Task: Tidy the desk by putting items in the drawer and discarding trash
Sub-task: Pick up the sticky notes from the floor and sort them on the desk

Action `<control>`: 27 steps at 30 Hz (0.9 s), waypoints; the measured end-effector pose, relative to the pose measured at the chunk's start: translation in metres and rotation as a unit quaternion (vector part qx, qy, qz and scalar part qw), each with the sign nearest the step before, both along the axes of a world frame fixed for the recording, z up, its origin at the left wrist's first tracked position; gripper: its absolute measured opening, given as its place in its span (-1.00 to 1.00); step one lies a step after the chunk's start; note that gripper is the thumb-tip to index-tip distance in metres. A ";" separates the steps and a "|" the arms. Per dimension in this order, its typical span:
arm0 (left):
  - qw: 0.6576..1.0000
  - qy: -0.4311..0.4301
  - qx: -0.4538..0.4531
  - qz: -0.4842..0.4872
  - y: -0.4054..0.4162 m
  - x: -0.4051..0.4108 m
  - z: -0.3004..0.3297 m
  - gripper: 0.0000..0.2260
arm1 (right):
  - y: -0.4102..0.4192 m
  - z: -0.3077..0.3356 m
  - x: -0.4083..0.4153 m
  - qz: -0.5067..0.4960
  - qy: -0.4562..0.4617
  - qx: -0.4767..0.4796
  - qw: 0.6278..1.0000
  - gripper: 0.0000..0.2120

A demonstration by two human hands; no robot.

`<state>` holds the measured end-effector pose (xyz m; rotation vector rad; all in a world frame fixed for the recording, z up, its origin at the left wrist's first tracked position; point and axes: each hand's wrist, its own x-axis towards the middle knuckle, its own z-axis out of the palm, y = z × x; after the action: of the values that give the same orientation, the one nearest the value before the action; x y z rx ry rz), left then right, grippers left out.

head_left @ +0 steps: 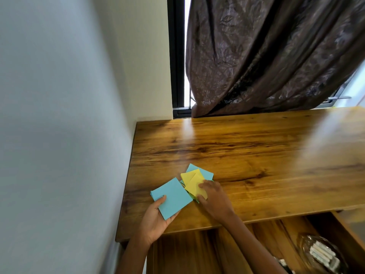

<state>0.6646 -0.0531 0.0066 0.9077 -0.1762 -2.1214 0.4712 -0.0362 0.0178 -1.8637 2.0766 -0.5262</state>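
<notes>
My left hand (156, 218) holds a small stack of blue paper squares (171, 196) over the desk's near left corner, thumb on top and fingers underneath. Just to its right my right hand (214, 198) grips a loose pile of yellow paper squares (192, 182) lying on the wooden desk (256, 155). More blue squares (206, 173) stick out from under the yellow ones. Below the desk's front edge the drawer (197, 252) stands pulled open.
A clear glass dish (322, 254) with white sticks inside sits in the drawer at the lower right. A white wall borders the desk on the left. A dark brown curtain (276, 56) hangs over the window behind the desk.
</notes>
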 end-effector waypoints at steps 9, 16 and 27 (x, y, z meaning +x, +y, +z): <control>0.999 0.027 -0.021 0.003 -0.002 0.002 -0.007 -0.06 | -0.001 -0.007 0.006 -0.045 0.008 -0.004 0.999 -0.42; 0.999 0.029 -0.019 0.014 0.000 0.002 -0.004 -0.13 | 0.003 0.004 -0.006 -0.068 -0.060 -0.051 0.995 -0.70; 1.000 0.008 -0.016 0.015 0.001 0.002 0.000 -0.38 | 0.011 -0.004 -0.038 -0.173 0.064 0.106 0.977 -0.44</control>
<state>0.6667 -0.0520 0.0061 0.8700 -0.1872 -2.0908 0.4332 -0.0255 0.0138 -1.4603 2.4521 -0.2521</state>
